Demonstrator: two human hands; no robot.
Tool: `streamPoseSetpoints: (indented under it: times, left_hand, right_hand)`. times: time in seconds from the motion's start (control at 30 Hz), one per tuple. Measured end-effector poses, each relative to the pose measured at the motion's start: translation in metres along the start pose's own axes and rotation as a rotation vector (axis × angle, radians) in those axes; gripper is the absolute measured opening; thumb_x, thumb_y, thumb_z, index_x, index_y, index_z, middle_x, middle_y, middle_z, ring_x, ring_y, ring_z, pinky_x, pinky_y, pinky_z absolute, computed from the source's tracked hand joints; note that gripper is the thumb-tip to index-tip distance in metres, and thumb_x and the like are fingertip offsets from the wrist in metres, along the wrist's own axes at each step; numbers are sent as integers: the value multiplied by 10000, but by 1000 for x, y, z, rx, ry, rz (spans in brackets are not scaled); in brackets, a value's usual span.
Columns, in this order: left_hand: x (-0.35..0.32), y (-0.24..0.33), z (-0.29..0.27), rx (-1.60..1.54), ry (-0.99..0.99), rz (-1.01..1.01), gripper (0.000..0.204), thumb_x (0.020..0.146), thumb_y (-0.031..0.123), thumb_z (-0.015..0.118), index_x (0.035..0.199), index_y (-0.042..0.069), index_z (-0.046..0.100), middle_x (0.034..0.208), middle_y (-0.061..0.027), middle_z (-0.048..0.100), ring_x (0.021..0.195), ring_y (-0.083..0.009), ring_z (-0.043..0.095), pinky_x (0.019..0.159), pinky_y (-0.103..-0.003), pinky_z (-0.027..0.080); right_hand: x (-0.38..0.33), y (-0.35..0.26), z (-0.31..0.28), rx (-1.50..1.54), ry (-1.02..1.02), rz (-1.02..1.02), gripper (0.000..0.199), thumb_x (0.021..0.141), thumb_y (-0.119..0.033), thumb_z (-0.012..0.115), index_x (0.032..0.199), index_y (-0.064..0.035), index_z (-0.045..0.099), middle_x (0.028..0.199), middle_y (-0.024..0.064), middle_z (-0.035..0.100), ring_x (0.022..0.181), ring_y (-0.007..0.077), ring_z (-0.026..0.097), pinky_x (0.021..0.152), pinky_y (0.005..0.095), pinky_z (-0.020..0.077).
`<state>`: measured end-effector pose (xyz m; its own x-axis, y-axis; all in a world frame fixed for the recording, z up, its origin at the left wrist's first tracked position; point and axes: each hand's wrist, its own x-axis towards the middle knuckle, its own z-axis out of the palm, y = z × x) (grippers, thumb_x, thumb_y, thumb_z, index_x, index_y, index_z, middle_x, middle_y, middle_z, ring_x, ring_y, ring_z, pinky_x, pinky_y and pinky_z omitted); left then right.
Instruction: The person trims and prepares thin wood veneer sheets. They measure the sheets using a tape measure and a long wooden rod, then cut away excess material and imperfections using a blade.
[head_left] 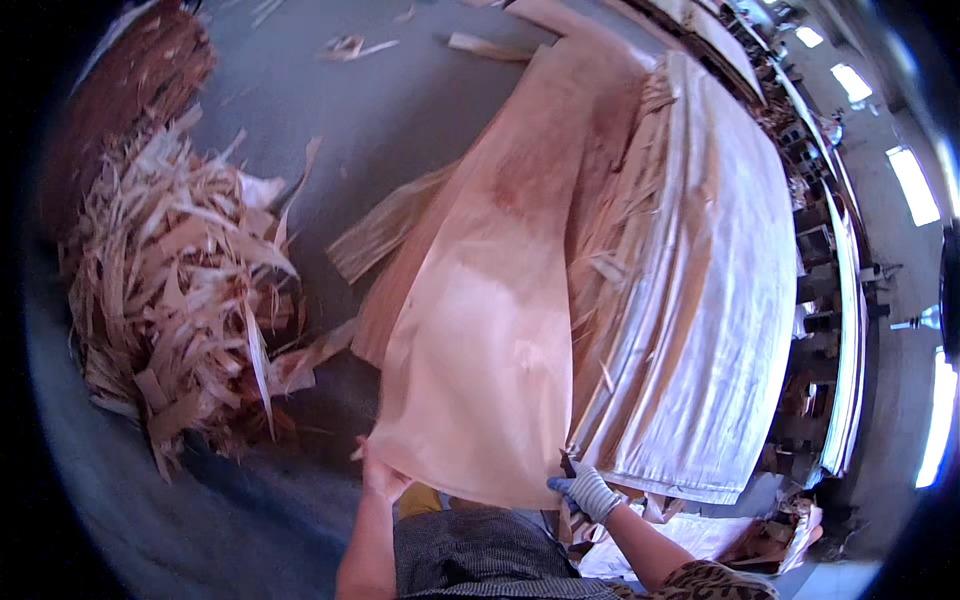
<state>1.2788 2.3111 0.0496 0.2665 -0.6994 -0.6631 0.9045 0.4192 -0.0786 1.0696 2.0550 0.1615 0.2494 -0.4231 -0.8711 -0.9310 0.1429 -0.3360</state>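
A long, thin sheet of pale wood veneer (470,370) stretches away from me, its near end lifted and bowed. My left hand (385,478), bare, is closed on the near left corner of this sheet. At the near right corner is my right hand (588,490) in a white and blue glove, its fingers closed round a small dark tool (568,464) whose kind I cannot make out. Whether the right fingers also grip the sheet's edge is hidden. Just right of the sheet lies a thick stack of veneer sheets (710,300) with ragged left edges.
A large heap of torn veneer strips (190,290) lies on the floor at the left, beside a reddish-brown bark-like pile (150,90). Loose scraps (485,47) dot the grey floor (290,90). More veneer scraps (670,540) lie near my right forearm. Racks (845,300) line the right side.
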Motion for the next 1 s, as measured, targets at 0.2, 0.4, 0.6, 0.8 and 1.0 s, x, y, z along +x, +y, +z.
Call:
streamPoseSetpoints:
  times: [0.2,0.4,0.6,0.8,1.0]
  left_hand:
    - [-3,-81,45,1267,202,374,252,776,79,473,1016,35,538,868,-84,617,776,-222,593,669,-342,487]
    - [-99,-123,150,2099,-556,673,224,749,106,523,967,69,563,816,-117,575,773,-312,558,652,-359,461]
    - [-139,-164,156,1871,-1141,656,324,796,148,524,1106,58,494,942,-120,564,907,-305,542,827,-362,422]
    - [-62,-131,88,1043,-563,-610,526,784,309,590,1226,117,379,1052,-111,549,910,-215,553,858,-344,417]
    - [9,-161,130,432,-143,-473,921,694,699,443,1356,152,110,1387,-119,197,1226,-358,278,935,-581,276]
  right_hand:
    - [-52,-20,3,-334,179,-354,372,706,-277,595,952,1,578,804,192,616,738,320,593,675,369,458]
    - [-77,-28,15,358,30,-239,376,774,-416,590,835,-45,610,659,29,556,538,143,494,500,290,413]
    - [-138,6,-6,81,101,-267,413,738,-368,596,907,8,573,683,76,588,565,150,540,506,308,449]
    - [-362,-12,-82,-922,432,-144,264,775,-297,497,912,-94,597,772,170,599,756,314,589,689,425,432]
    - [-598,163,-68,-742,1574,109,225,774,-134,501,959,-34,579,820,144,583,709,306,557,661,372,436]
